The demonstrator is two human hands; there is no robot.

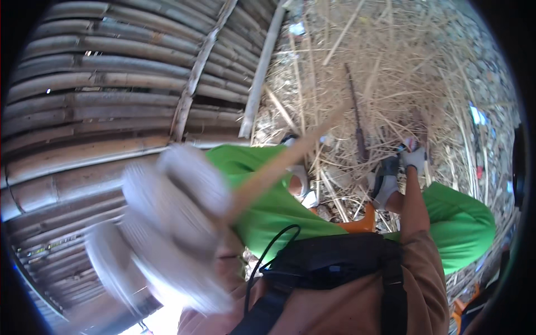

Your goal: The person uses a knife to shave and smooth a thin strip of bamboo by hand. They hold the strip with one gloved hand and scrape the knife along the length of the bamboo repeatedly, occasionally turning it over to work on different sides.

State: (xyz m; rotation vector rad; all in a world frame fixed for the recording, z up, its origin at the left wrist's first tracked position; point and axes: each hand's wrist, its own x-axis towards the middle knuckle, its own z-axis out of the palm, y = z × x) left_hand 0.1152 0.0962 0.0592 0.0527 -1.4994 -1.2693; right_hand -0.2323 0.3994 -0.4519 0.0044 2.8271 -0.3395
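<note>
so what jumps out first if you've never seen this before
The blurred, white-gloved left hand fills the lower left, close to the camera and gripping a pale stick that slants up to the right. Behind it a wall of bamboo poles covers the left half. On the right, the gloved right hand reaches over bright green trousers toward dry straw.

The blurred, gloved left hand (167, 223) is closed around a thin bamboo stick (290, 156), close to the camera. The gloved right hand (399, 167) reaches down into dry straw (391, 72), beside a bamboo wall (111, 100).
</note>
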